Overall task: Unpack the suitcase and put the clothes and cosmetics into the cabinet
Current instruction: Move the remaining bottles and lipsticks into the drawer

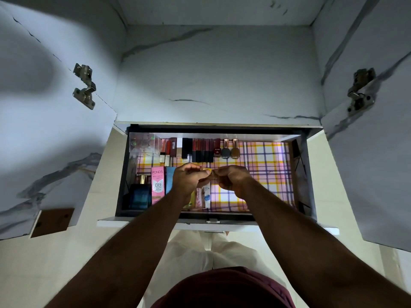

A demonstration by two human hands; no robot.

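Maroon shirt (224, 290) sits right at the bottom edge, closest to the lens, with pale trousers (200, 258) below it and both bare forearms stretching forward. Out over the pulled-open drawer (124, 174) the left hand (189, 181) and right hand (233, 181) meet in the middle, fingers curled, both pinching the same small yellow-gold item (208, 171) between them. It's too tiny and half covered to say what it is, some little cosmetic piece.

Drawer is lined with a pink, yellow and purple checked liner (262, 174), and the right half of that is bare. Along the back edge there's a clear plastic box (143, 144) in the left corner, then a row of lipsticks and glosses (200, 150) lying side by side, a dark red nail polish (217, 148), and two little round brushes (230, 150) just beside it. Front left has a dark blue bottle (139, 196), a pink Pond's BB cream box (158, 185) next to it, a blue box (170, 181) touching that, and a few small tubes (203, 196) under the hands.

Above is the marble-look cabinet (211, 74), both doors swung open, a metal hinge (84, 85) on the left and another hinge (361, 90) on the right.
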